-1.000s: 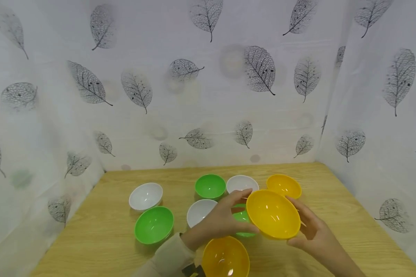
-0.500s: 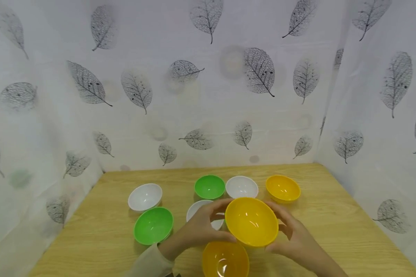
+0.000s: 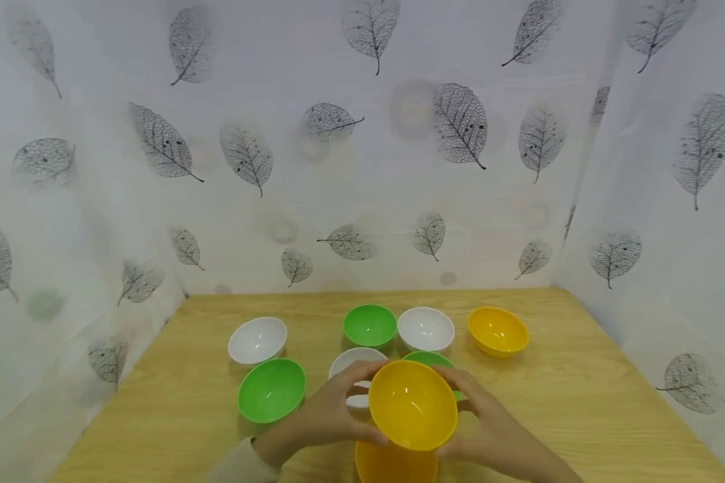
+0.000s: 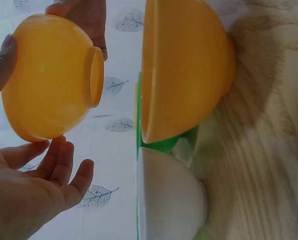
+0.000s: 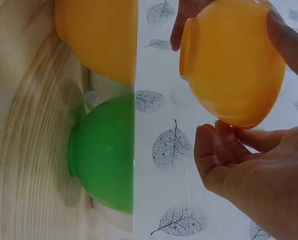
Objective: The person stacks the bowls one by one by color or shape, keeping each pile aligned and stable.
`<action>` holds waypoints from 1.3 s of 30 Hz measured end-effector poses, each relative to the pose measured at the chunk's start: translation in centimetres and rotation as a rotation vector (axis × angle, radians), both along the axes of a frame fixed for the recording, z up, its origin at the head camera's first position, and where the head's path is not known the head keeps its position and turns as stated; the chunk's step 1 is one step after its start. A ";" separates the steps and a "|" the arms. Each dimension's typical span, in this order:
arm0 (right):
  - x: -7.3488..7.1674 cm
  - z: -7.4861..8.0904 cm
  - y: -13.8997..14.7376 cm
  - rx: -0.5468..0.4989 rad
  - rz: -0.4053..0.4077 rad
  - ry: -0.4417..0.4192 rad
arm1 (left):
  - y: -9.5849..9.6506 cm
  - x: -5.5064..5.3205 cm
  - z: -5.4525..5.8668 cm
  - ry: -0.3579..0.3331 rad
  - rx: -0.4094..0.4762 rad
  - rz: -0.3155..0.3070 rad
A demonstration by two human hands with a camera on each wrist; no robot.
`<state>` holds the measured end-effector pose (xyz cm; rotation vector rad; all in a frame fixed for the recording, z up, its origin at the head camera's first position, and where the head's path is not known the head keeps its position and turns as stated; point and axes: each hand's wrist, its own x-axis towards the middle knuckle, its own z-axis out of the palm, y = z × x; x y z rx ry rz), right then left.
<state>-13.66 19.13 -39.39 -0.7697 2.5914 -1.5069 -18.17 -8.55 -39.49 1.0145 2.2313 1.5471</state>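
Because the upper yellow bowl (image 3: 413, 406) has smooth, rounded walls, a two-sided hold seems to suit it: the left hand (image 3: 323, 417) grips one side and the right hand (image 3: 489, 426) the other, thumbs toward the near wall, fingers toward the far one. Each grip is spread wide yet closed on the bowl by the fingertips, palms standing off the wall, which leaves the foot bare and probably helps balance the weight evenly.

The upper bowl hangs upright in the air; both wrist views show a gap between its foot and the rim of the lower yellow bowl (image 3: 397, 466), which sits upright on the wooden table (image 3: 592, 409). Whether the two are exactly in line is hard to tell.

Just beyond the hands, partly hidden, are a white bowl (image 3: 358, 355) and a green bowl (image 3: 429, 358). Farther back stand another green, another white and a third yellow bowl (image 3: 498, 332); off left, one white behind one green. All sit mouth up, apparently on their feet for stability.
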 end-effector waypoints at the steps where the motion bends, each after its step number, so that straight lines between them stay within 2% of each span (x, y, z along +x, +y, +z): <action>1: 0.0 -0.1 -0.1 0.010 0.009 -0.005 | -0.2 0.1 -0.2 0.007 -0.009 0.002; 8: 0.3 -0.7 -0.9 0.055 0.037 -0.024 | -1.1 0.6 -1.5 0.068 -0.054 0.012; 15: 0.9 -1.0 -1.5 0.089 0.061 -0.168 | -1.6 1.0 -2.8 0.091 -0.084 0.002; 22: 1.4 -1.0 -1.8 0.098 0.050 -0.246 | -2.1 1.5 -3.4 0.053 -0.127 0.009; 29: 1.8 -1.6 -2.1 0.167 0.017 -0.192 | -2.2 2.1 -4.0 0.047 -0.133 -0.006; 33: 2.1 -1.8 -2.3 0.160 0.021 -0.206 | -2.3 2.3 -4.2 0.049 -0.143 -0.008; 39: 2.3 -2.3 -2.4 0.148 0.017 -0.247 | -2.3 2.6 -4.4 -0.031 -0.147 -0.003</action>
